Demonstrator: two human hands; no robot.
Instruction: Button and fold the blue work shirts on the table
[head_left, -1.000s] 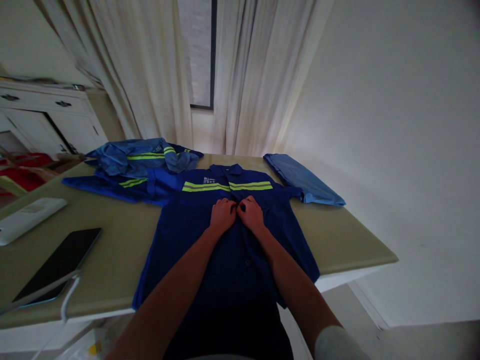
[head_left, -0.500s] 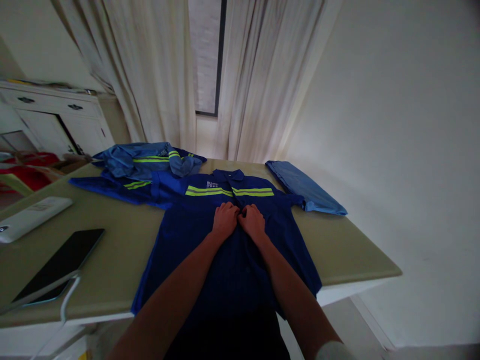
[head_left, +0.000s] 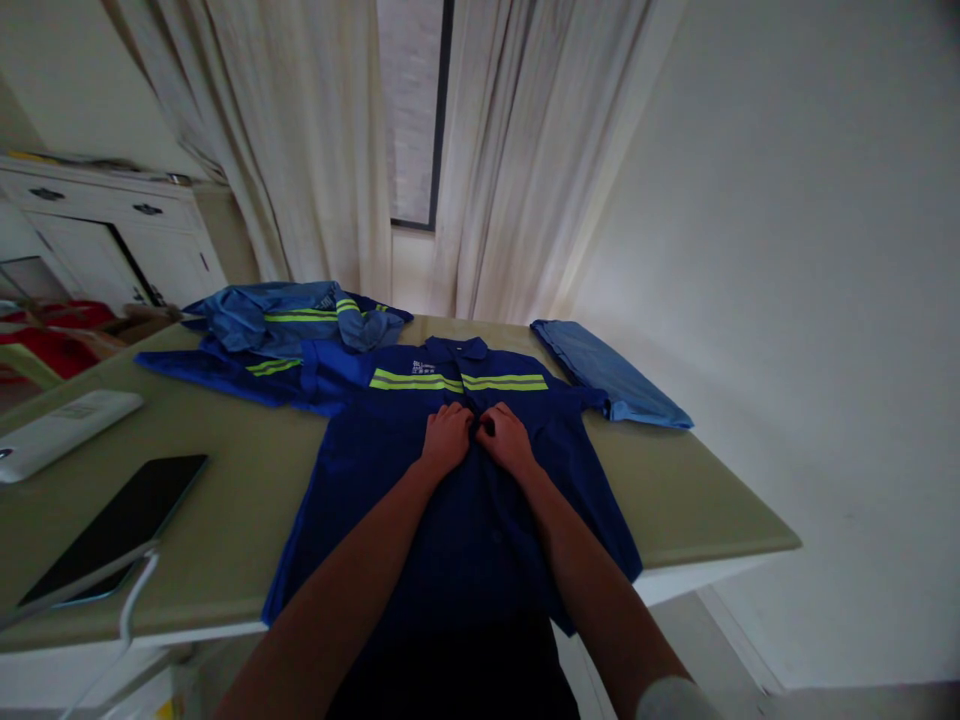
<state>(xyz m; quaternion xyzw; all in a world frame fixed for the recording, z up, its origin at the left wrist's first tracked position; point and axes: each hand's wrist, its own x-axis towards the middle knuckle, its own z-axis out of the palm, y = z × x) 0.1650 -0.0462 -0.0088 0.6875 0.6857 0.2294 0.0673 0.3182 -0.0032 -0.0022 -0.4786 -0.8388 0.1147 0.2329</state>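
Observation:
A dark blue work shirt [head_left: 450,520] with yellow-green reflective stripes and white lettering on the chest lies spread on the table, collar toward the window. Its lower edge hangs over the table's front. Below the stripe, at the front opening, my left hand [head_left: 448,438] pinches the cloth with curled fingers. My right hand [head_left: 504,437] grips the facing side of the opening, its thumb and fingers drawn together close to the left. Whatever small part of the placket sits between the fingertips is too dark to make out.
The table [head_left: 697,490] meets a white wall on the right. A folded light blue garment [head_left: 611,375] lies there. Crumpled blue garments [head_left: 292,320] sit at the back left. At left are a black phone [head_left: 120,520], a white device [head_left: 67,430] and a white cable [head_left: 135,600].
Both hands stay at the shirt's front opening, with only slight finger movement; the left hand has tilted a little. The view has shifted very slightly.

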